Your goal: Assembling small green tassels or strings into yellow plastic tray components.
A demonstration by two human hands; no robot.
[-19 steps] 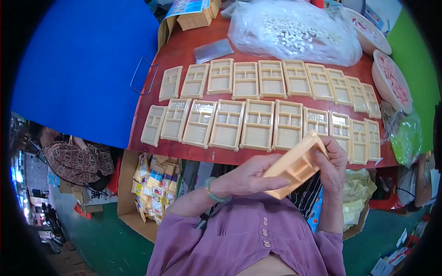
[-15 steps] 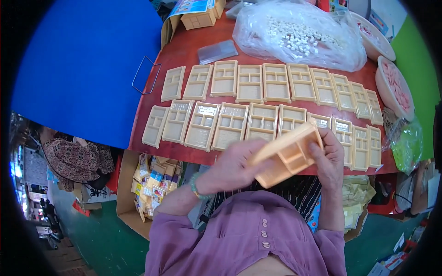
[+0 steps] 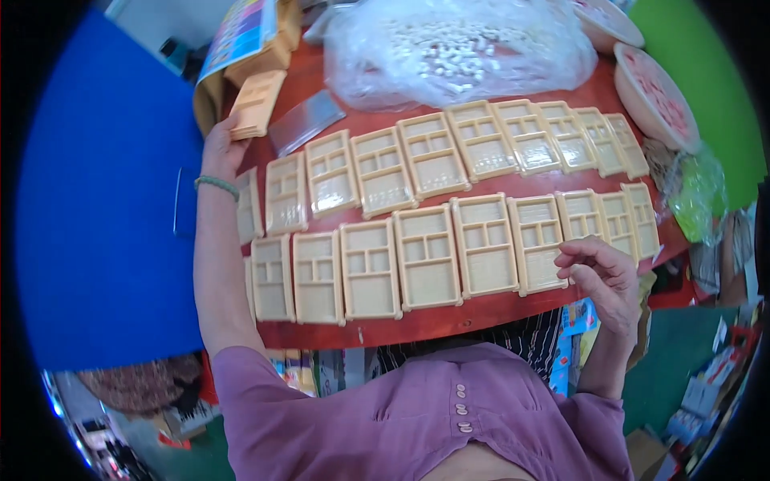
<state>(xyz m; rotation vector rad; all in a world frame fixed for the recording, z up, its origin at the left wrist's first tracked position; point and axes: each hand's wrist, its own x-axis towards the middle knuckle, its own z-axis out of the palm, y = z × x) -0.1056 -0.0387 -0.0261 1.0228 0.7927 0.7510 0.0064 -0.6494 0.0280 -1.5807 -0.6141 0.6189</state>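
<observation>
Head view: my left hand (image 3: pixel 220 148) reaches out to the far left of the bench (image 3: pixel 377 329), arm nearly straight, a green bracelet (image 3: pixel 216 186) round the wrist. Its fingers grip a tan piece (image 3: pixel 258 103) by the near end; the piece is tilted, its moulded face up, beside a grey clear packet (image 3: pixel 309 120) and just in front of a printed sheet (image 3: pixel 241 36). My right hand (image 3: pixel 605 280) is over the right end of the near row (image 3: pixel 429 280) of tan trays. Its fingers are loosely bent, the thumb close to the forefinger, and I see nothing between them; whether they touch a tray, I cannot tell. A far row (image 3: pixel 433 170) of the same trays lies beyond, and every tray has its compartments facing up. Behind them sits a clear bag (image 3: pixel 465 60) of small white bits. On the right, a white bowl (image 3: pixel 654 92) holds pink pieces, with a green bag (image 3: pixel 702 196) just below it.
</observation>
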